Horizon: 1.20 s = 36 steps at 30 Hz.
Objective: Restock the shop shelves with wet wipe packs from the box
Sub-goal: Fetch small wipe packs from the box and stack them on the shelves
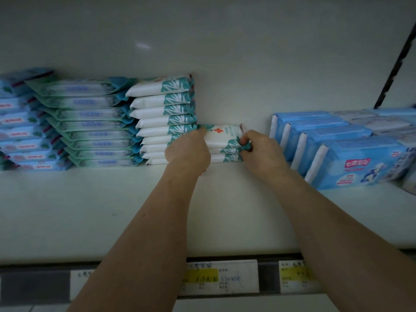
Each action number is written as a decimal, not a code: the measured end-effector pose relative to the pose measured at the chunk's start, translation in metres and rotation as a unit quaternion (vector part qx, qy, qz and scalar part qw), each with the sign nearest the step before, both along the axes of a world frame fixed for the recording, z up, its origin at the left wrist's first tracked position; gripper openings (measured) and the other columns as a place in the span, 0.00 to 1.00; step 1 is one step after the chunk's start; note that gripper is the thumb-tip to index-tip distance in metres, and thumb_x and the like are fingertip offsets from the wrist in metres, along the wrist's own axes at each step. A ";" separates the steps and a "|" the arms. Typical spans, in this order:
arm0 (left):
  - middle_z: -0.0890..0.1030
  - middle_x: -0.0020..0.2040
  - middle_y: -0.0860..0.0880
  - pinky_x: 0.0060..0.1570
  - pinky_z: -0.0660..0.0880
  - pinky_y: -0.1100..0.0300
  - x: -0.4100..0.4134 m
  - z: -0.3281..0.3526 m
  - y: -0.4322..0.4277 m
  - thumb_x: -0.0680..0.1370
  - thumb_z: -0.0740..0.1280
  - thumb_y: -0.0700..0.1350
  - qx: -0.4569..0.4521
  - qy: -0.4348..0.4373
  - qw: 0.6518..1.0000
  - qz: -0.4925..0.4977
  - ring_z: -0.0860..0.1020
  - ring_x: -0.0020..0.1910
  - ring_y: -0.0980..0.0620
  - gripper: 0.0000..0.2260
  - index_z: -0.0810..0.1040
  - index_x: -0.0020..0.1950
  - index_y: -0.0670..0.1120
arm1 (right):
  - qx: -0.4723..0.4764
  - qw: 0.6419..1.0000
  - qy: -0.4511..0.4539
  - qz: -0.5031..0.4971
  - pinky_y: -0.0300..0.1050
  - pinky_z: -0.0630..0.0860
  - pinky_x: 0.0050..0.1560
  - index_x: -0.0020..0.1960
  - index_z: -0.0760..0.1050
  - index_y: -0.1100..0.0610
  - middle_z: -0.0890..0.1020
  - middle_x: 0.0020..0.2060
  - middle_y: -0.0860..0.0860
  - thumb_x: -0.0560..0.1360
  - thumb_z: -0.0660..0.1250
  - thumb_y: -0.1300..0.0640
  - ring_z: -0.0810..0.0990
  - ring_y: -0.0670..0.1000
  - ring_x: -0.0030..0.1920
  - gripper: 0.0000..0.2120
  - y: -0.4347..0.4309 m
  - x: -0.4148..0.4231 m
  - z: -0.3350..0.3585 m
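The top pack [221, 136], white with teal leaf print and a small red cross, lies flat on a short stack [227, 155] of the same packs, set deep on the shelf [112, 210] against its back wall. There are about three packs in that stack, counting the top one.

Your right hand [261, 149] has its grip closed narrow on the top pack: thumb and fingers [244, 140] pinch the crimped teal seal at its right end. Your left hand [188, 152] covers the left end of the short stack and touches the top pack's near left corner. Its fingers are hidden behind the back of the hand, so you cannot tell whether that grip is holding the pack or only pressing on it.

Just left of the short stack, touching it, stands a tall stack [164, 118] of matching white-and-teal packs, roughly three times as high. Further left is a leaning pile of green-edged packs [90, 122], then blue packs [15, 127] at the edge of view. To the right, a little apart from your right hand, a row of light-blue packs [337, 145] stands on edge, one behind another.

A black slotted upright [396, 57] runs up at the far right. Along the shelf's front rail, between and under your forearms, sit white price labels [221, 276] with yellow patches.
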<state>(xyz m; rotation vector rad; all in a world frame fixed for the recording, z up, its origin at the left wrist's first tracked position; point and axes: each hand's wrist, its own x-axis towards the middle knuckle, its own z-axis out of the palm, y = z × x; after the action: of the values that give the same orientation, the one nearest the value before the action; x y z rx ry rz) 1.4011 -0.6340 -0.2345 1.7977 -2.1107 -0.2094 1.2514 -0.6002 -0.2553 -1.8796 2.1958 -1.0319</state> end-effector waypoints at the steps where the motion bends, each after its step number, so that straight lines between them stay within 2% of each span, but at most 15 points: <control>1: 0.82 0.50 0.48 0.56 0.77 0.50 0.000 0.000 0.001 0.77 0.61 0.39 -0.002 0.000 1.000 0.002 0.82 0.50 0.46 0.24 0.65 0.71 0.54 | 0.002 1.000 0.014 -0.006 0.48 0.76 0.51 0.59 0.75 0.53 0.79 0.56 0.55 0.77 0.66 0.58 0.78 0.56 0.54 0.11 0.000 0.000 0.000; 3: 0.82 0.51 0.47 0.56 0.76 0.51 -0.001 0.000 0.004 0.78 0.61 0.40 -0.008 -0.011 1.000 0.001 0.81 0.50 0.47 0.23 0.65 0.72 0.53 | 0.003 0.999 0.045 -0.016 0.48 0.74 0.50 0.60 0.75 0.53 0.75 0.56 0.54 0.77 0.67 0.56 0.77 0.56 0.54 0.12 0.000 0.001 0.002; 8: 0.82 0.50 0.48 0.52 0.77 0.52 -0.006 0.002 0.007 0.77 0.63 0.42 -0.032 -0.023 0.999 -0.019 0.82 0.49 0.47 0.22 0.66 0.70 0.53 | -0.049 0.997 0.052 0.004 0.47 0.73 0.56 0.66 0.71 0.54 0.68 0.62 0.53 0.75 0.68 0.60 0.71 0.54 0.60 0.21 -0.001 0.006 0.005; 11: 0.82 0.52 0.46 0.52 0.76 0.53 -0.008 0.004 0.008 0.77 0.63 0.42 -0.052 -0.009 0.998 -0.019 0.81 0.50 0.46 0.21 0.69 0.70 0.53 | -0.106 0.991 0.067 0.050 0.49 0.70 0.62 0.65 0.75 0.55 0.70 0.62 0.54 0.73 0.70 0.60 0.68 0.55 0.63 0.21 -0.001 0.009 0.006; 13: 0.81 0.53 0.46 0.48 0.73 0.54 -0.009 0.002 0.009 0.78 0.62 0.42 -0.055 -0.012 0.998 -0.018 0.80 0.51 0.45 0.18 0.70 0.68 0.52 | -0.101 0.988 0.085 0.086 0.49 0.67 0.64 0.64 0.76 0.56 0.72 0.63 0.54 0.73 0.69 0.61 0.67 0.56 0.63 0.20 -0.003 0.010 0.004; 19: 0.81 0.52 0.46 0.45 0.70 0.56 -0.010 0.000 0.008 0.78 0.61 0.44 -0.045 -0.014 0.999 -0.012 0.80 0.51 0.45 0.14 0.72 0.64 0.51 | -0.085 0.986 0.089 0.109 0.49 0.69 0.64 0.64 0.77 0.57 0.75 0.64 0.55 0.75 0.66 0.66 0.72 0.57 0.62 0.18 -0.009 0.009 0.000; 22: 0.81 0.53 0.46 0.48 0.73 0.55 -0.010 -0.001 0.009 0.78 0.61 0.44 -0.040 0.003 0.999 -0.012 0.81 0.51 0.45 0.15 0.73 0.65 0.50 | -0.091 0.986 0.097 0.099 0.49 0.68 0.63 0.64 0.77 0.57 0.75 0.63 0.55 0.75 0.66 0.66 0.72 0.57 0.62 0.18 -0.007 0.012 -0.001; 25: 0.80 0.57 0.45 0.50 0.73 0.54 -0.010 0.001 0.012 0.78 0.62 0.44 -0.045 0.020 0.999 -0.014 0.79 0.54 0.44 0.16 0.72 0.66 0.49 | -0.157 0.978 0.111 0.083 0.56 0.71 0.59 0.60 0.78 0.60 0.76 0.58 0.58 0.71 0.69 0.67 0.73 0.60 0.58 0.18 -0.002 0.017 0.001; 28: 0.78 0.59 0.46 0.48 0.70 0.55 -0.015 0.007 0.018 0.78 0.63 0.44 -0.065 0.035 0.997 -0.022 0.77 0.58 0.44 0.17 0.71 0.68 0.49 | -0.200 0.969 0.131 0.062 0.55 0.72 0.52 0.55 0.79 0.60 0.77 0.53 0.59 0.67 0.71 0.65 0.75 0.61 0.53 0.17 0.004 0.020 0.003; 32: 0.79 0.58 0.45 0.48 0.72 0.53 -0.016 0.012 0.026 0.79 0.61 0.43 -0.093 0.072 0.993 -0.021 0.78 0.58 0.43 0.16 0.71 0.67 0.50 | -0.167 0.969 0.168 0.075 0.53 0.72 0.48 0.53 0.80 0.61 0.78 0.50 0.59 0.65 0.72 0.62 0.77 0.62 0.48 0.16 0.012 0.026 0.001; 36: 0.80 0.57 0.45 0.51 0.73 0.54 -0.008 0.018 0.032 0.79 0.61 0.45 -0.066 0.102 0.992 -0.018 0.78 0.57 0.44 0.12 0.76 0.62 0.49 | -0.120 0.971 0.188 0.084 0.55 0.76 0.44 0.52 0.80 0.63 0.79 0.47 0.60 0.63 0.72 0.64 0.78 0.63 0.45 0.17 0.016 0.035 0.012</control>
<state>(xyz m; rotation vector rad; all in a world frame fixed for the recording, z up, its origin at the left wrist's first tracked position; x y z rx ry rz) 1.3935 -0.6024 -0.2160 1.5919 -1.9668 -0.2461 1.2862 -0.5840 -0.2436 -2.5023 2.1146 -1.0210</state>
